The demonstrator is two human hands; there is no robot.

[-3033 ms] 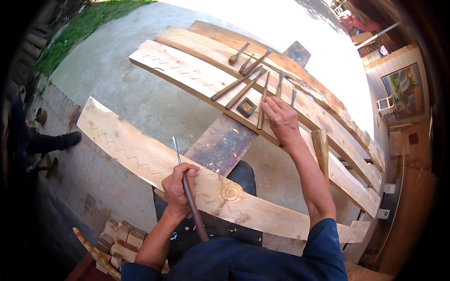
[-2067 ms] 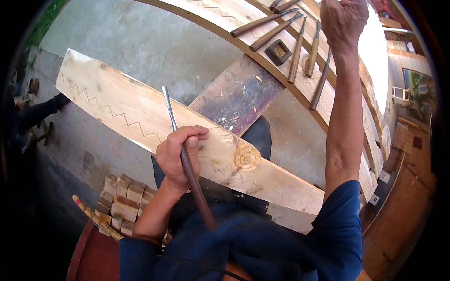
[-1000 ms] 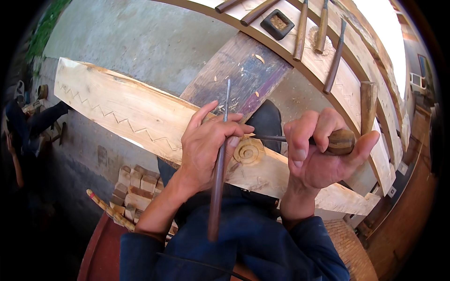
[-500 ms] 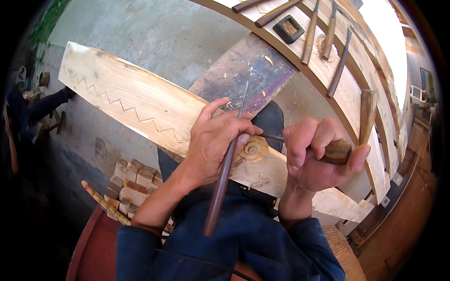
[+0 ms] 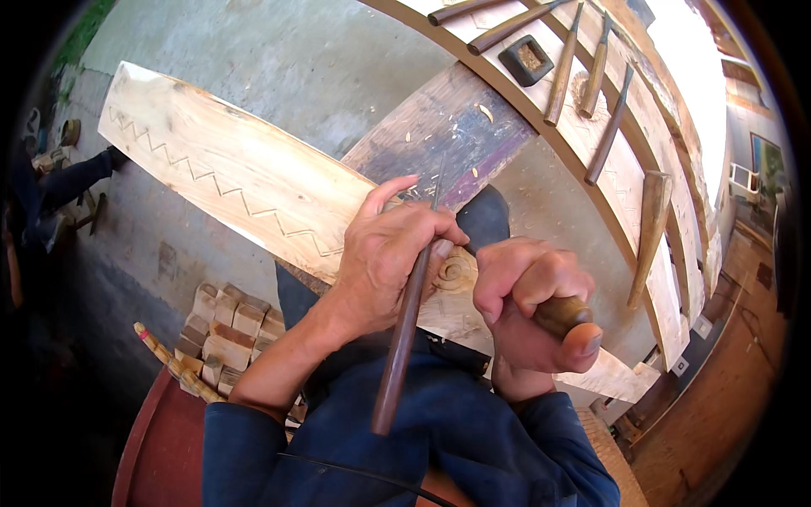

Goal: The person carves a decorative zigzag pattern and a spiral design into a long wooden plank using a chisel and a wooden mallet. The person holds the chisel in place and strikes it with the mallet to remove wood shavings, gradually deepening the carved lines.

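Note:
My left hand point(image 5: 376, 258) is closed around a long chisel point(image 5: 399, 346), its dark wooden handle slanting down toward me and its thin blade pointing away. That hand rests on a pale wooden board point(image 5: 245, 152) lying across my lap, beside a carved spiral point(image 5: 454, 272). A zigzag line is cut along the board's left part. My right hand point(image 5: 528, 291), just right of the spiral, is wrapped around the rounded wooden handle point(image 5: 564, 316) of a second carving tool. Its blade is hidden behind my hands.
Several chisels point(image 5: 608, 127) and a small black box point(image 5: 525, 61) lie on a curved plank point(image 5: 583, 150) at the far right. A wedge-shaped wooden piece point(image 5: 650, 241) lies nearby. Cut wooden blocks point(image 5: 232, 329) are piled at lower left. Another person's leg point(image 5: 80, 182) shows at far left.
My right hand has moved left with its tool, closer to my left hand and the spiral. My left hand keeps its hold in nearly the same place. The view has shifted slightly.

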